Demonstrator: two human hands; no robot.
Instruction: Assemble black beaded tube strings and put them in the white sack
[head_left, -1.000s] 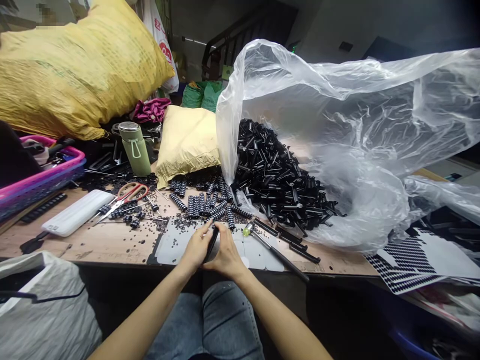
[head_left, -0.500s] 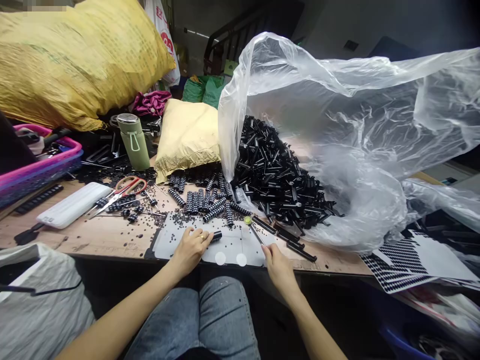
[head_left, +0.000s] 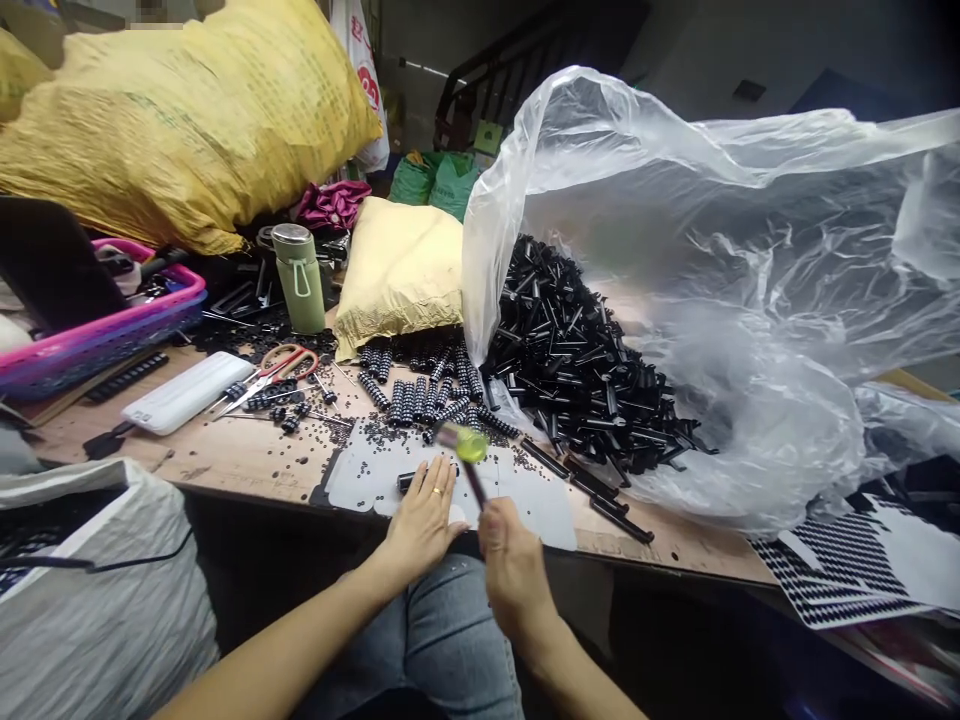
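My left hand (head_left: 420,515) lies flat with fingers stretched at the front of a white sheet (head_left: 551,515). Its fingers rest on or just beside a short black cylinder (head_left: 406,483), and they hide part of it. My right hand (head_left: 511,560) is closed around the handle of a small hammer (head_left: 471,445) with a see-through yellow-green face. The hammer head is raised above the sheet, slightly blurred. Behind the sheet lie several black ridged rollers with pale marks (head_left: 409,402). Tiny black rings are scattered around them.
A clear plastic bag (head_left: 757,400) spills a heap of black plastic parts (head_left: 585,370) at the right. Left of it are scissors (head_left: 274,372), a white power bank-like block (head_left: 187,392), a green bottle (head_left: 300,280), and a pink basket (head_left: 97,330). Patterned sheets (head_left: 840,560) overhang the right edge.
My right hand has lifted the hammer from the sheet and moved left. My left hand has flattened out over the black cylinder. The two white discs no longer show. The view has shifted left.
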